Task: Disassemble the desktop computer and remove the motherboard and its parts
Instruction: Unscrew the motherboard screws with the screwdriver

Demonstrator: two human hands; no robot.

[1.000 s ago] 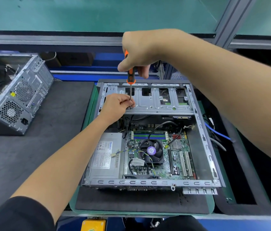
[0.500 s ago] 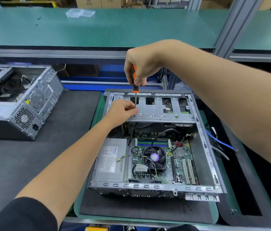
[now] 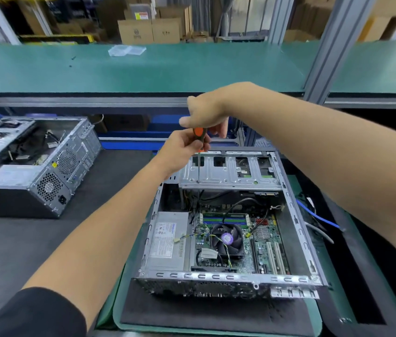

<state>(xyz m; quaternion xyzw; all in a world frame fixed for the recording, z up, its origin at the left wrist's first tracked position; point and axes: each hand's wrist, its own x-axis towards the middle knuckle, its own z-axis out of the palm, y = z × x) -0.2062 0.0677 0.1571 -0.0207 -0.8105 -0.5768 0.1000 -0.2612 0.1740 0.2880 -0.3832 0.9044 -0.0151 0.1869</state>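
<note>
The open desktop case (image 3: 298,216) lies on its side on a green mat (image 3: 116,310). Inside are the motherboard (image 3: 262,249), a CPU fan (image 3: 227,239) and a grey power supply (image 3: 167,242). A metal drive cage (image 3: 231,176) spans the far end. An orange-and-black screwdriver (image 3: 199,135) stands upright, its tip on the cage's near left edge. My left hand (image 3: 180,149) grips the handle from the left. My right hand (image 3: 206,113) holds the handle's top from above, fingers curled over it.
A second gutted case (image 3: 34,164) lies on the dark mat at the left. Blue and grey cables (image 3: 318,216) trail to the right of the open case. A green shelf (image 3: 143,69) runs across behind, with cardboard boxes (image 3: 150,30) beyond it.
My left hand has lifted off the drive cage by the shaft tip and moved up to the screwdriver handle. The view has tilted upward.
</note>
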